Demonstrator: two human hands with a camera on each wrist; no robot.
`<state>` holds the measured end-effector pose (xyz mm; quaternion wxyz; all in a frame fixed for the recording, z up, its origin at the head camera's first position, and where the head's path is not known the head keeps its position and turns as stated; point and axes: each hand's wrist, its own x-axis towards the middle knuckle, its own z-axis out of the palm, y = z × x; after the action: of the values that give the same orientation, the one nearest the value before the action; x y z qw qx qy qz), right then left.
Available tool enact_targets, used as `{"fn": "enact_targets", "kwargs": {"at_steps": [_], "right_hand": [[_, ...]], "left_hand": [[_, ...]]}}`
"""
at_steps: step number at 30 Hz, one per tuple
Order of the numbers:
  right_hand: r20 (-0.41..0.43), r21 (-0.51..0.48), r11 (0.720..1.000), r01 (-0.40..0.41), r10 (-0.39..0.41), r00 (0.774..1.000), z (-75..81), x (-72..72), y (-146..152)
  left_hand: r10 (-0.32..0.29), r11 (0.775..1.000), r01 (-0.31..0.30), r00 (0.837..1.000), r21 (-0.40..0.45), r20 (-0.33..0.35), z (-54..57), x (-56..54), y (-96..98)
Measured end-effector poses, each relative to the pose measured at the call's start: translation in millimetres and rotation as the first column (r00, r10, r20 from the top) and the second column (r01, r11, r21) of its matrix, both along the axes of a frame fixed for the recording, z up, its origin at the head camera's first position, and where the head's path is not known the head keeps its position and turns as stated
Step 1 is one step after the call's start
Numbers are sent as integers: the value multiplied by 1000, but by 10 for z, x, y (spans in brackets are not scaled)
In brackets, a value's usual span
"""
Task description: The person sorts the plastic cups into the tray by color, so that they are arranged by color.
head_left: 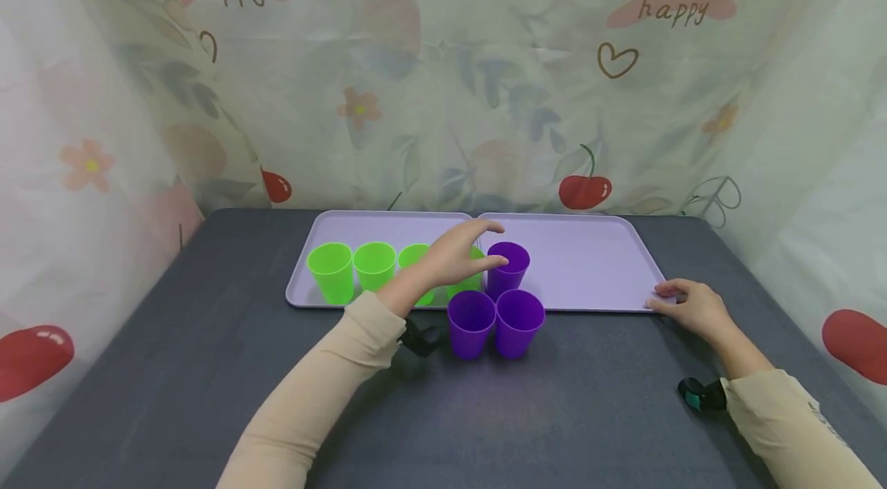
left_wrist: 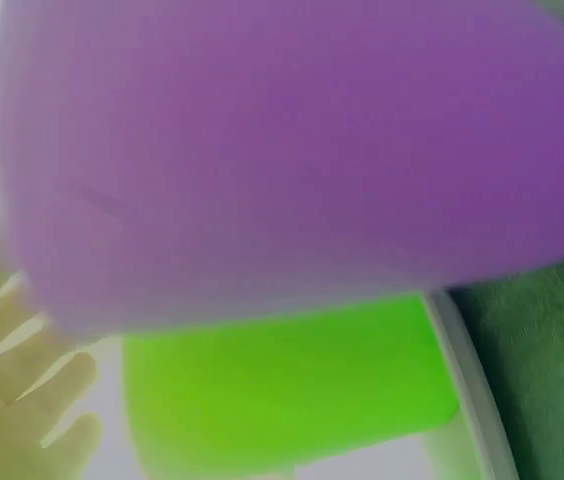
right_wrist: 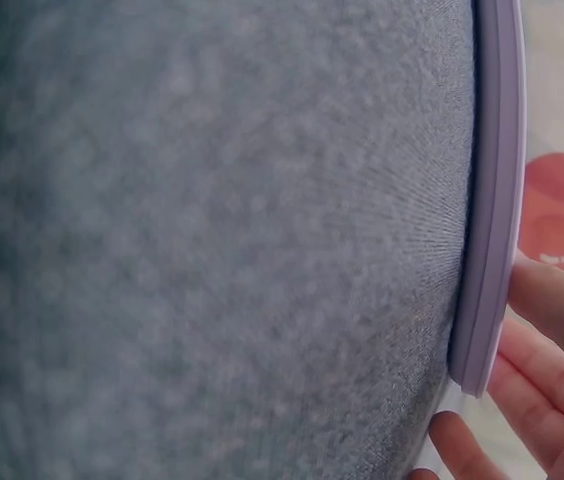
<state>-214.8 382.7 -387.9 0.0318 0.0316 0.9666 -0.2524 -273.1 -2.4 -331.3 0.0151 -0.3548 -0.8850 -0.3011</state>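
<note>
My left hand [head_left: 457,252] reaches over the green cups, thumb and fingers spread beside the upright purple cup [head_left: 509,267] at the right tray's left end. Nothing shows in its grasp; its loose fingers [left_wrist: 47,395] appear in the left wrist view. Two more purple cups, a left one [head_left: 471,329] and a right one [head_left: 516,329], stand on the table in front of the trays. Several green cups [head_left: 333,273] line the left tray [head_left: 388,223], some partly hidden by the hand. My right hand [head_left: 693,312] holds the right tray [head_left: 589,262] at its near right corner.
Both lilac trays lie side by side on the dark grey table [head_left: 582,412]. A printed curtain [head_left: 443,88] rises behind the table and along both sides. A black wrist device [head_left: 701,395] sits at the right cuff.
</note>
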Motion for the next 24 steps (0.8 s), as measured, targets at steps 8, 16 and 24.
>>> {"fn": "enact_targets", "kwargs": {"at_steps": [8, 16, 24], "right_hand": [[-5, 7, 1000, -6, 6, 1000, 12, -4, -7], [6, 2, 1000, -1, 1, 1000, 13, -10, -7], [-2, 7, 1000, -9, 9, 1000, 7, -9, 9]], "left_hand": [[-48, 994, 54, 997, 98, -61, 93, 211, -284], [-153, 980, 156, 988, 124, -35, 64, 481, -508], [-145, 986, 141, 988, 85, 45, -96, 611, -609]]}}
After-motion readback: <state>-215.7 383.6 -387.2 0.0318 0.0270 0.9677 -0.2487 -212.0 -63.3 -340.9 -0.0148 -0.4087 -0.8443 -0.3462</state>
